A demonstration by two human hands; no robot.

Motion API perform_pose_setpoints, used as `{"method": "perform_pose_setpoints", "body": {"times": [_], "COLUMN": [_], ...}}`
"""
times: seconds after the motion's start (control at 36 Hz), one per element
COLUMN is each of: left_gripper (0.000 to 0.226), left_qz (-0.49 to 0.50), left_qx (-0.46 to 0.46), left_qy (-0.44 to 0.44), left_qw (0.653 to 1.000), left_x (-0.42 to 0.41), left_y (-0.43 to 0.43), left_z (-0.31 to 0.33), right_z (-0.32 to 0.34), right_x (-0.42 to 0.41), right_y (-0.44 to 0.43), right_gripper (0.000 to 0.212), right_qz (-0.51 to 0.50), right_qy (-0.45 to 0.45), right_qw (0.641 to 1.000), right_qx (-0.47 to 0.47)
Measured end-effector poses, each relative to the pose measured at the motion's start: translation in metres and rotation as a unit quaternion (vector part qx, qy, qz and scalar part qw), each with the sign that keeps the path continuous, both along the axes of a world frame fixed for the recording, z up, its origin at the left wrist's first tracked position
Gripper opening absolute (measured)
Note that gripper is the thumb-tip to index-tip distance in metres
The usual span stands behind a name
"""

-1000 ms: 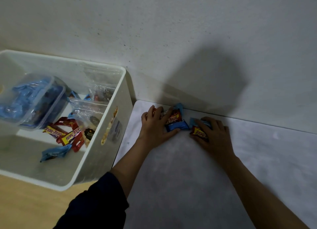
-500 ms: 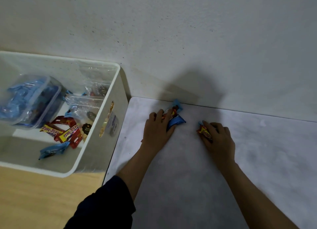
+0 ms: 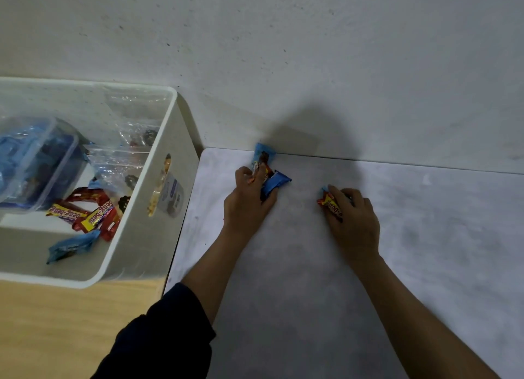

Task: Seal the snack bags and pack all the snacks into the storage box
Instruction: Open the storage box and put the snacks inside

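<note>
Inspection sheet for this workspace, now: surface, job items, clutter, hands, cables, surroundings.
Surface: grey tabletop butting the wall; wooden surface beside it, by the box.
Job's things: storage box left of the tabletop, open, holding red bars, a blue packet, clear bags and a clear tub.
Clutter: nothing seen.
Hands: left hand grips a bunch of packets; right hand grips a red-and-yellow bar.
Cables: nothing seen.
Surroundings: plain pale wall; dark sleeve on the left arm.

The translucent white storage box (image 3: pixel 173 117) stands open at the left, holding red-and-yellow bars (image 3: pixel 93 217), a blue packet (image 3: pixel 72 245) and clear snack bags (image 3: pixel 119 157). To its right, blue and red snacks (image 3: pixel 273 180) sit bunched in the left hand (image 3: pixel 248 205) — a red-yellow bar (image 3: pixel 330 204) in the right hand (image 3: pixel 354 222).
</note>
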State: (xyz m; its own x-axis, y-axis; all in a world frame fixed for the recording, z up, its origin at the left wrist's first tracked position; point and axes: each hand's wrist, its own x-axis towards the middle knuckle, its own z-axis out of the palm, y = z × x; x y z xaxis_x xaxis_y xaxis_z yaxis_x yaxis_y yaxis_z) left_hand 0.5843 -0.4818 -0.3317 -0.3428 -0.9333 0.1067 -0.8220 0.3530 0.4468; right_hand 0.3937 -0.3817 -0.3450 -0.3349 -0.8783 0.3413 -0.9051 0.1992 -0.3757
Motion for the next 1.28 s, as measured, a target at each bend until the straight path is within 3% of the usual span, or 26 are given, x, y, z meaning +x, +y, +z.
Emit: {"method": "perform_pose_setpoints", "body": {"times": [0.17,0.69,0.97,1.14,1.28], "left_gripper": [0.062,0.06,0.063,0.061,0.061], "left_qz": [0.016,0.011,0.077,0.074,0.08], "left_qx": [0.029,0.07,0.096,0.084,0.043], "left_qy": [-0.065,0.016,0.095,0.125,0.171], "left_qw": [0.997,0.997,0.988,0.986,0.981], "left_x": [-0.007,0.006,0.015,0.016,0.013], "left_y": [-0.001,0.006,0.028,0.033,0.03], "left_z": [0.007,0.01,0.012,0.031,0.066], "right_z": [0.003,-0.004,0.001,0.026,0.065], "right_x": [0.001,0.025,0.033,0.053,0.066], "right_y": [0.0,0.024,0.027,0.024,0.012], "right_gripper": [0.038,0.04,0.043,0.04,0.042], "right_qz": [-0.001,0.052,0.012,-0.053,-0.074], "right_qy": [-0.007,0.004,-0.138,-0.275,-0.315], "right_qw": [1.0,0.998,0.986,0.946,0.923], "right_qx": [0.001,-0.043,-0.093,-0.164,-0.209]}}
